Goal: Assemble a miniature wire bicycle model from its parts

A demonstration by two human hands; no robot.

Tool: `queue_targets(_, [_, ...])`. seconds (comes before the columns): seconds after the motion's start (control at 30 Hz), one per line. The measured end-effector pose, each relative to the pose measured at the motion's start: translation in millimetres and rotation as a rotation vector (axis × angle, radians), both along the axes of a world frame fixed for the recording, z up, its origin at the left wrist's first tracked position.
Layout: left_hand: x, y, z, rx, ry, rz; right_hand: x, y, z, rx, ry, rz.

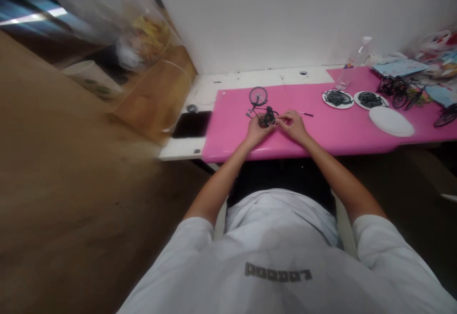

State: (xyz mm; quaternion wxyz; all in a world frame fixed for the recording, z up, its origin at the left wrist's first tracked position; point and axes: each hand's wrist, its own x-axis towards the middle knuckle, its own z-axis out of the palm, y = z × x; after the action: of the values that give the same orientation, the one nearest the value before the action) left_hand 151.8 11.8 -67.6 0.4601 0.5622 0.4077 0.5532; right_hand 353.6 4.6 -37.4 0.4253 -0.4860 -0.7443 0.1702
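Observation:
On the pink table cover, a small model bicycle (264, 110) of dark parts lies between my hands. My left hand (257, 131) is wrapped around its near end, by the rear wheel area. My right hand (291, 124) pinches at the bicycle's right side, fingertips close to the left hand; what they pinch is too small to make out. Farther off, a loose-looking grey-rimmed wheel (258, 96) sits at the bicycle's far end. Just right of my right hand lies a thin dark screwdriver or pen (306, 113).
Two white plates of black parts (337, 105) (370, 100) stand at the right, with a stack of white plates (392, 121) before them. Behind is a clear bottle (352, 66). More model bicycles (400, 93) crowd the right end. A black flat object (192, 124) lies left.

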Motion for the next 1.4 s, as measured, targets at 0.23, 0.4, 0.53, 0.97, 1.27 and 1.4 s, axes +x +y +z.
queue_targets(0.23, [1.3, -3.7, 5.8, -0.027, 0.014, 0.006, 2.9, 6.5, -6.1, -0.085, 0.075, 0.023])
queue_targets(0.4, [1.0, -4.9, 7.5, -0.024, 0.014, 0.0, 4.5, 8.1, -8.7, -0.106, 0.137, 0.052])
queue_targets(0.53, [0.3, -3.9, 5.3, -0.009, 0.026, 0.002, 5.1, 9.1, -9.6, -0.123, 0.152, 0.06])
queue_targets(0.97, [0.3, -8.3, 15.3, -0.043, 0.065, 0.018, 5.8, 9.0, -10.2, -0.156, 0.252, 0.104])
queue_targets(1.27, [1.1, -6.7, 13.2, -0.01, 0.056, 0.005, 5.4, 8.8, -10.3, -0.17, 0.328, 0.101])
queue_targets(1.4, [-0.9, -4.0, 12.0, 0.032, 0.062, 0.01, 5.5, 7.2, -7.6, -0.182, 0.353, 0.1])
